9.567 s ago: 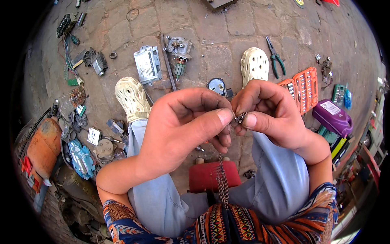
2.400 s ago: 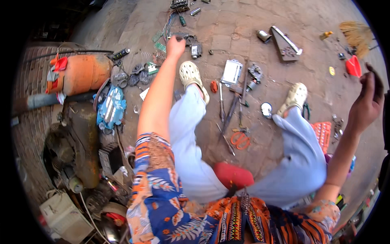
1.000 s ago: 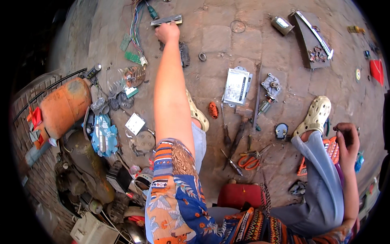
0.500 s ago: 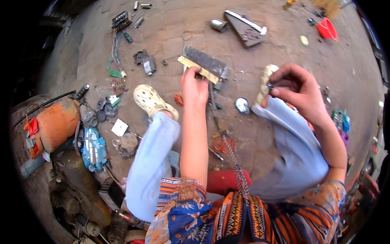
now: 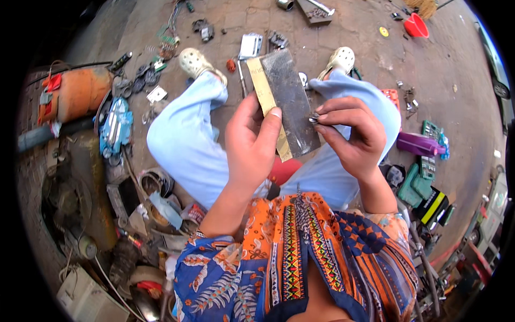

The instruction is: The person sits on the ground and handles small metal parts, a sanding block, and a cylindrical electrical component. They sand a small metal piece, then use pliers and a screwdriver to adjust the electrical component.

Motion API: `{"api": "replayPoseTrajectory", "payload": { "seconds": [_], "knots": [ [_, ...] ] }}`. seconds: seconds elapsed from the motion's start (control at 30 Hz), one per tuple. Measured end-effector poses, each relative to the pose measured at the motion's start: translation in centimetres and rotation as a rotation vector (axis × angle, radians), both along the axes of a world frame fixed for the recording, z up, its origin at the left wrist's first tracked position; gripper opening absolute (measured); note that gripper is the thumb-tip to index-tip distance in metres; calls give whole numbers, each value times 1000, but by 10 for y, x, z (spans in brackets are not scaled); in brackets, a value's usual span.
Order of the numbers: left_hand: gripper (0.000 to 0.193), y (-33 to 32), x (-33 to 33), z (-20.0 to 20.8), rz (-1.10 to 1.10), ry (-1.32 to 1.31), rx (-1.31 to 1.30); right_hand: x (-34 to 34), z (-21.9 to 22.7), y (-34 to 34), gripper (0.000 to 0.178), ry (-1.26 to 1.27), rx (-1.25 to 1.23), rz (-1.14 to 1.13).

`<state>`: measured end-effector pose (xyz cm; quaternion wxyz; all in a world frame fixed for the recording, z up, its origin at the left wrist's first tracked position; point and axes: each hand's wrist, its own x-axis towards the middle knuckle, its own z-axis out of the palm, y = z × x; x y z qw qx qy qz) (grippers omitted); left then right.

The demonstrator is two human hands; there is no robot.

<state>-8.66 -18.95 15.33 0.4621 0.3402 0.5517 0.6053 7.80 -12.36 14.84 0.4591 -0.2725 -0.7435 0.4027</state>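
Note:
My left hand (image 5: 251,140) grips a sheet of sandpaper (image 5: 289,104), dark grey with a tan edge strip folded over. The thumb lies on top of the tan strip, with the fingers behind it. Close to the sheet's right edge, my right hand (image 5: 351,134) pinches a small shiny metal piece (image 5: 313,118) between thumb and fingertips. Its exact kind is too small to tell. Both hands are above my lap, between my bent knees. Beyond the sheet, a white-and-grey rectangular part (image 5: 250,46) and a screwdriver-like rod (image 5: 241,75) lie on the ground.
An orange gas cylinder (image 5: 80,95) lies at the left beside a blue crumpled packet (image 5: 116,126). On the right are a purple bottle (image 5: 419,144) and a green tool case (image 5: 429,167). A red bucket (image 5: 416,26) sits at the far right. Scrap parts crowd the lower left.
My left hand has drawn the sandpaper nearer and turned it more upright. My right hand has come in beside the sheet with the small metal piece. The head view has shifted.

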Motion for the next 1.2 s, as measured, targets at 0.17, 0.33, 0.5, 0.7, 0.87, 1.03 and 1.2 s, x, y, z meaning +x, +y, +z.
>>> {"api": "replayPoseTrajectory", "payload": {
  "seconds": [0.17,0.33,0.5,0.7,0.87,1.03,1.2],
  "knots": [
    [31,-43,11,23,22,52,9,-5,1,-44,16,56,-205,-7],
    [28,-57,22,17,40,107,-18,-1,-5,-66,16,201,-438,26],
    [23,-61,29,18,48,163,-31,1,-2,-83,15,286,-535,-78],
    [23,-60,35,18,58,237,-17,5,-3,-83,16,176,-350,-186],
    [23,-58,36,16,73,272,6,2,-11,-79,17,158,-175,-237],
    [23,-58,36,19,94,234,6,-3,-10,-80,17,170,-175,-286],
    [22,-56,38,19,137,204,58,-9,-5,-80,18,121,-168,-336]
  ]
}}
